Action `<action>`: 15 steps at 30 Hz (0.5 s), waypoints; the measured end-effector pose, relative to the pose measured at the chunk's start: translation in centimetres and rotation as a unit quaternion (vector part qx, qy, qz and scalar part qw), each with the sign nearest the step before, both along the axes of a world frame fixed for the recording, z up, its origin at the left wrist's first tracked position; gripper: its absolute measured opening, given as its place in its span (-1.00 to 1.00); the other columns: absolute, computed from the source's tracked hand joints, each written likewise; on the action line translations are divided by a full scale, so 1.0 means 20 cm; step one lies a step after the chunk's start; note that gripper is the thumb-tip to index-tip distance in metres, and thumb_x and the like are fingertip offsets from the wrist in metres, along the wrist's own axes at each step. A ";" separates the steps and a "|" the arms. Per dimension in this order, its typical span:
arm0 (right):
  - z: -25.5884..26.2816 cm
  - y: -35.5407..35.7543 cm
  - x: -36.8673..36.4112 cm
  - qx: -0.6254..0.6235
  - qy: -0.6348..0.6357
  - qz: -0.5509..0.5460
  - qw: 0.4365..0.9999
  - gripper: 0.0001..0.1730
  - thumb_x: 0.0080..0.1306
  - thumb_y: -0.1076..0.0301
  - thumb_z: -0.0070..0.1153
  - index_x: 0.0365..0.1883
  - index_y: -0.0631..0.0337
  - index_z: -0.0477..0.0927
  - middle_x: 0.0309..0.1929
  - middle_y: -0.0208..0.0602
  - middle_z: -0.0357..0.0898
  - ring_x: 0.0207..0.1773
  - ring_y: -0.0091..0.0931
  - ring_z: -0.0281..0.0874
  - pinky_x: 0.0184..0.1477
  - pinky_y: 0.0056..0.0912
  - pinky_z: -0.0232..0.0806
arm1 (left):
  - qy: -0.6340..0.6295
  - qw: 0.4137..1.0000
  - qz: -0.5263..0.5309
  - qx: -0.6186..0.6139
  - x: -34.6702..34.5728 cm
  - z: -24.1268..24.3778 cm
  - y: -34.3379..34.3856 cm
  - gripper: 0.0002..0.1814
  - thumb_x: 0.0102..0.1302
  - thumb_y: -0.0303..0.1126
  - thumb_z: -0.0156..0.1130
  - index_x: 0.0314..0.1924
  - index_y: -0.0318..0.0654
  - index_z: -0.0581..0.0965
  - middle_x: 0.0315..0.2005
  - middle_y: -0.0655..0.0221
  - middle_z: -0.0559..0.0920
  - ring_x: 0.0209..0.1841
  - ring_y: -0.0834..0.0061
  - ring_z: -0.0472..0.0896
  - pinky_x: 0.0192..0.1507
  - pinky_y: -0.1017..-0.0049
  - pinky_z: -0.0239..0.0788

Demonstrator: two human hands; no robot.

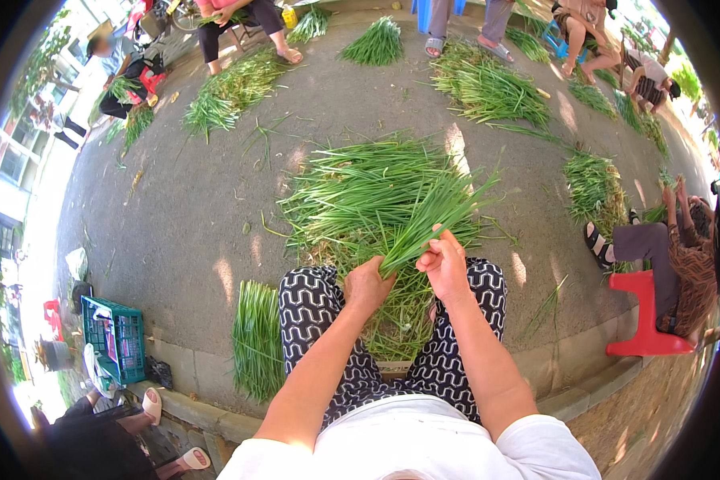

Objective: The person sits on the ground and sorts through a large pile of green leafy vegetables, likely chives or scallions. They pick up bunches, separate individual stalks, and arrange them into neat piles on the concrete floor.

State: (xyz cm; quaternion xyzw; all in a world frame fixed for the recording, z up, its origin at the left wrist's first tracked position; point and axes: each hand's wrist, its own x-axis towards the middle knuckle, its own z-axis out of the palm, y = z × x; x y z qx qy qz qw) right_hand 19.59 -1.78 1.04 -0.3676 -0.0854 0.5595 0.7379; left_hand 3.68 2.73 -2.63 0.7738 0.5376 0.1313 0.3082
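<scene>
My left hand [367,285] is closed around the lower ends of a bunch of long green chives [432,216], whose leaves fan up and to the right. Against the right side of that bunch is my right hand [445,267], its fingers partly curled; whether a leaf is pinched in them cannot be told. Beneath and beyond both hands spreads a large heap of chives [372,180] on the pavement. Loose stems and trimmings [399,324] cover the ground between my knees. Beside my left leg lies a neat stack of chives [257,342].
A teal plastic crate [133,342] stands at left by the stone kerb [216,414]. To the right, a person [690,270] sits on a red plastic stool [639,318]. More chive piles [492,90] lie across the asphalt [186,198], with several people sitting or bending near them.
</scene>
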 end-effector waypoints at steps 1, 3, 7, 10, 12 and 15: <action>0.00 0.00 0.00 -0.001 0.008 -0.001 1.000 -0.86 0.33 0.44 -0.11 -0.28 0.25 0.50 -0.49 -0.40 0.55 -0.61 -0.61 0.47 -0.56 -0.48 0.30 | 0.001 1.000 0.000 0.000 0.00 -0.01 0.00 -0.65 0.09 -0.14 0.33 -0.15 -0.13 0.57 -0.45 0.15 0.65 -0.36 0.09 0.62 -0.31 0.22 0.44; 0.01 0.00 0.00 -0.012 -0.017 -0.015 1.000 -0.84 0.34 0.40 -0.10 -0.31 0.26 0.51 -0.53 -0.43 0.52 -0.61 -0.60 0.46 -0.57 -0.45 0.27 | 0.003 1.000 -0.001 -0.001 0.00 0.00 0.00 -0.64 0.09 -0.14 0.33 -0.14 -0.13 0.57 -0.46 0.16 0.65 -0.37 0.10 0.62 -0.32 0.23 0.44; 0.02 0.00 -0.01 -0.102 -0.482 -0.073 0.867 -0.76 0.37 0.35 -0.06 -0.40 0.32 0.53 -0.63 -0.36 0.48 -0.63 -0.53 0.46 -0.57 -0.40 0.25 | -0.024 0.997 0.010 -0.078 -0.01 0.01 0.01 -0.63 0.09 -0.16 0.33 -0.12 -0.16 0.58 -0.47 0.20 0.66 -0.40 0.19 0.64 -0.32 0.27 0.44; 0.08 0.00 -0.07 0.062 -0.691 -0.121 0.710 -0.77 0.35 0.35 0.01 -0.28 0.38 0.57 -0.66 -0.25 0.42 -0.65 -0.49 0.42 -0.56 -0.47 0.26 | -0.084 0.985 0.010 -0.153 -0.02 -0.04 0.02 -0.59 0.08 -0.14 0.36 -0.09 -0.17 0.59 -0.45 0.20 0.67 -0.42 0.25 0.64 -0.33 0.30 0.44; 0.08 0.00 -0.09 0.053 -0.643 -0.118 0.755 -0.75 0.36 0.34 0.01 -0.28 0.40 0.56 -0.64 -0.31 0.45 -0.64 -0.54 0.43 -0.56 -0.49 0.27 | -0.102 0.968 0.020 -0.229 -0.01 -0.02 0.03 -0.57 0.06 -0.16 0.37 -0.10 -0.22 0.59 -0.47 0.20 0.67 -0.48 0.33 0.63 -0.37 0.35 0.43; 0.07 0.02 -0.11 -0.036 -0.431 -0.098 0.896 -0.72 0.37 0.30 0.01 -0.37 0.39 0.53 -0.61 -0.37 0.48 -0.62 -0.58 0.43 -0.57 -0.51 0.29 | -0.121 0.964 0.023 -0.236 0.00 -0.03 0.03 -0.59 0.05 -0.18 0.37 -0.13 -0.25 0.60 -0.51 0.22 0.66 -0.54 0.40 0.60 -0.40 0.39 0.42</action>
